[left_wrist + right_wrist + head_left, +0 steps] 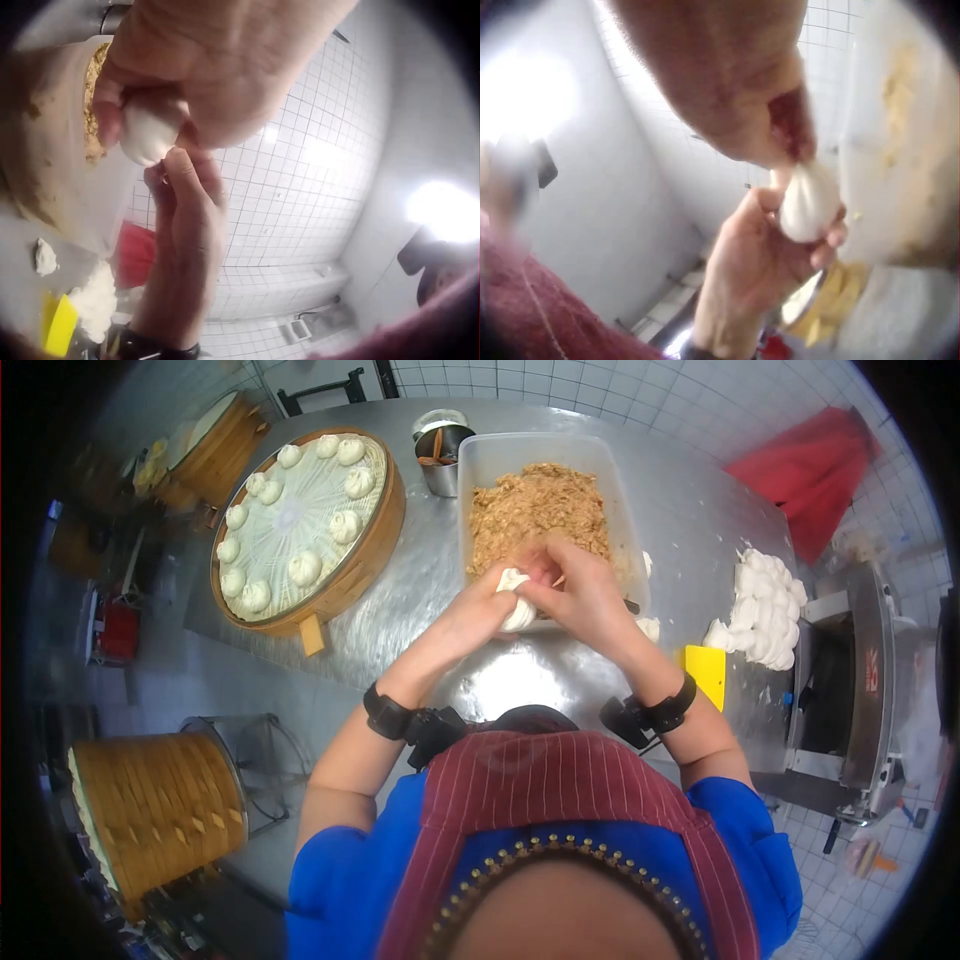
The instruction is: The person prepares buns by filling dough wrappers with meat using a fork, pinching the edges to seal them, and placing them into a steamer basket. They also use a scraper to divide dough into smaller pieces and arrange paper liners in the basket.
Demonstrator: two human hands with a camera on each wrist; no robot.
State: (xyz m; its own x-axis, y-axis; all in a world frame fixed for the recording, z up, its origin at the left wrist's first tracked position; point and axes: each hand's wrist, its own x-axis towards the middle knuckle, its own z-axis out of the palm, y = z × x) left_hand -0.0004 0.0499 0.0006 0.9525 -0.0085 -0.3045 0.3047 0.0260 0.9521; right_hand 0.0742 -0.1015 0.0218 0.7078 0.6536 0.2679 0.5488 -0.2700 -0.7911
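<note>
A white dough bun (518,615) with a pleated top is held up at the near end of a plastic tub of minced filling (545,510). My left hand (472,612) cups it, with the fingers curled around its side, as the right wrist view shows the bun (810,204) in the palm. The thumb and fingers of my right hand (588,605) pinch the gathered dough at its top. In the left wrist view the right fingertips (178,156) meet at the pleats. The bun's inside is hidden.
To the left, a round bamboo steamer (393,525) carries several finished buns around its liner. A metal pot (440,478) with utensils stands beside the tub. On the right lie dough pieces (765,610) and a yellow scraper (706,672). Stacked steamers (165,810) stand at lower left.
</note>
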